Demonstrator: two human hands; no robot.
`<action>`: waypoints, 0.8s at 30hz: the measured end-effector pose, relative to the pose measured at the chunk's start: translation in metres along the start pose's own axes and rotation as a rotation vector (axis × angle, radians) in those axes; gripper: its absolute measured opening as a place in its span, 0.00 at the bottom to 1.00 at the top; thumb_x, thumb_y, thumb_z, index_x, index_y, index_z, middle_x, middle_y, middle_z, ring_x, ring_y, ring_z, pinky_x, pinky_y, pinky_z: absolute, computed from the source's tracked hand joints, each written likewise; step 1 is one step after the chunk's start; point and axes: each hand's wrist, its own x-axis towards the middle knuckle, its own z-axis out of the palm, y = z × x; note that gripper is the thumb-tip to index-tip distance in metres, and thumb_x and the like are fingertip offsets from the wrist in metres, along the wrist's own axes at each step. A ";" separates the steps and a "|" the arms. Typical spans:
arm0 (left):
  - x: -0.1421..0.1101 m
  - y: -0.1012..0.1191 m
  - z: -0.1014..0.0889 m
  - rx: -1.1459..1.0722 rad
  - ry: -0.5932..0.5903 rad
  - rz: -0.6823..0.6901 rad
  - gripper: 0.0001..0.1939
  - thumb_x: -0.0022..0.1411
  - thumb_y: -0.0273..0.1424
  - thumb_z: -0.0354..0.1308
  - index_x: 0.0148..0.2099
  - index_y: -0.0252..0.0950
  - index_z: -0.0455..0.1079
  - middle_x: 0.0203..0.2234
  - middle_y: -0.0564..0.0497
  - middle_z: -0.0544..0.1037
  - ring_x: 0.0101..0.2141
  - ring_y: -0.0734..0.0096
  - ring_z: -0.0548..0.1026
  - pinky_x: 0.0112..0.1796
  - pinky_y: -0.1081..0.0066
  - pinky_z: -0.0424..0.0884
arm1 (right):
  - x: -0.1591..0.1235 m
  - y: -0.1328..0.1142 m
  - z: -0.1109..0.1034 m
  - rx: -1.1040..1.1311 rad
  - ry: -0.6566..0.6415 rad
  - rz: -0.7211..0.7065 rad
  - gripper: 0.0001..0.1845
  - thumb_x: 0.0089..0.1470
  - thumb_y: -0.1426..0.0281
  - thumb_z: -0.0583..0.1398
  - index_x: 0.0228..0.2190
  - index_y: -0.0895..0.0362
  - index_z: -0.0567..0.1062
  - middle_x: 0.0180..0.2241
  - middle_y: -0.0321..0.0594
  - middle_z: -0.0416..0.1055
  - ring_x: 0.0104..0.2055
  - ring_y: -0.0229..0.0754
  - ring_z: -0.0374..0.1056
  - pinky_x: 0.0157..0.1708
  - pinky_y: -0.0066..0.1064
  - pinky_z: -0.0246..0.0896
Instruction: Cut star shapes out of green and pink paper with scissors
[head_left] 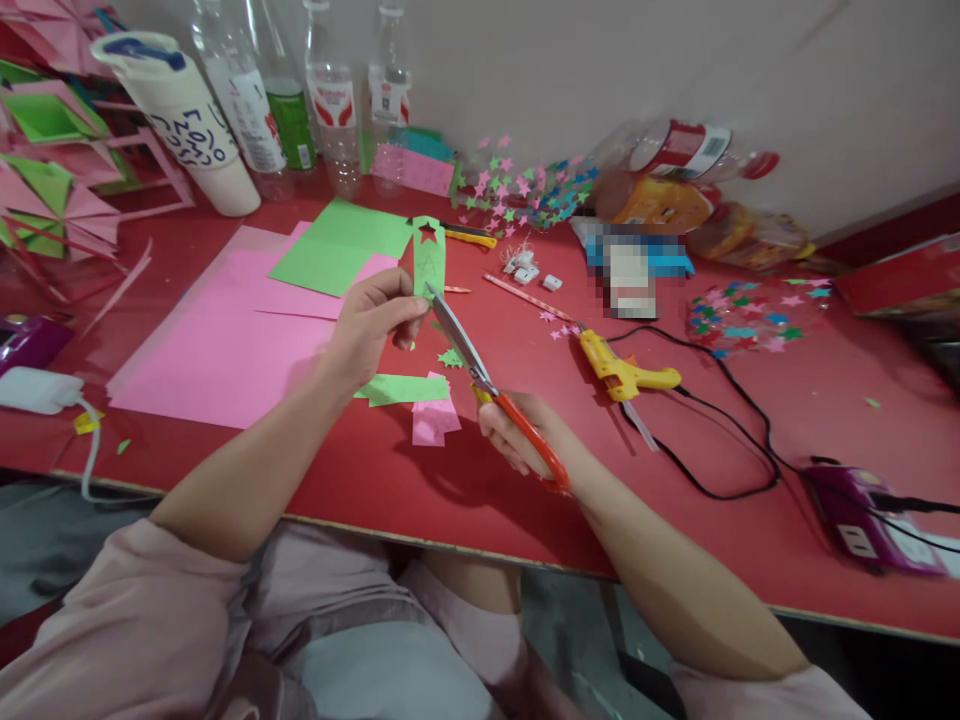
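My left hand (382, 310) pinches a narrow green paper strip (430, 262) upright. A star-shaped hole shows near the strip's top, and a star outline is drawn below it. My right hand (521, 430) is closed round the orange handles of a pair of scissors (461, 345). The blade tips meet the lower part of the strip, close to my left fingertips. Under the hands lie a cut green star (451, 357), a green paper piece (409, 389) and small pink paper pieces (435, 422).
Pink sheets (225, 330) and a green sheet (341, 245) lie at left. A yellow glue gun (626, 370) with a black cord rests at right, near a purple power strip (862, 520). Bottles (330, 110), a tall cup (187, 130) and paper star piles (517, 190) line the back.
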 end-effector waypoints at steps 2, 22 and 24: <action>0.000 0.000 0.000 -0.008 0.001 -0.003 0.09 0.48 0.26 0.54 0.21 0.36 0.57 0.12 0.59 0.64 0.13 0.85 0.61 0.16 0.80 0.58 | 0.002 0.001 -0.001 0.000 -0.023 0.004 0.17 0.52 0.57 0.55 0.21 0.55 0.62 0.09 0.25 0.51 0.08 0.28 0.47 0.07 0.21 0.45; 0.000 -0.004 0.003 -0.024 -0.006 0.013 0.06 0.55 0.31 0.54 0.27 0.36 0.63 0.16 0.58 0.69 0.15 0.85 0.66 0.17 0.81 0.62 | 0.002 0.003 0.003 0.050 0.008 -0.049 0.17 0.50 0.57 0.56 0.21 0.55 0.61 0.08 0.23 0.51 0.08 0.28 0.46 0.07 0.21 0.45; 0.001 -0.005 0.003 -0.026 0.021 0.039 0.06 0.56 0.30 0.54 0.28 0.36 0.63 0.16 0.58 0.69 0.16 0.85 0.67 0.17 0.81 0.62 | 0.001 0.003 0.004 0.051 0.012 -0.053 0.17 0.51 0.57 0.56 0.21 0.55 0.61 0.08 0.23 0.51 0.08 0.28 0.46 0.08 0.21 0.45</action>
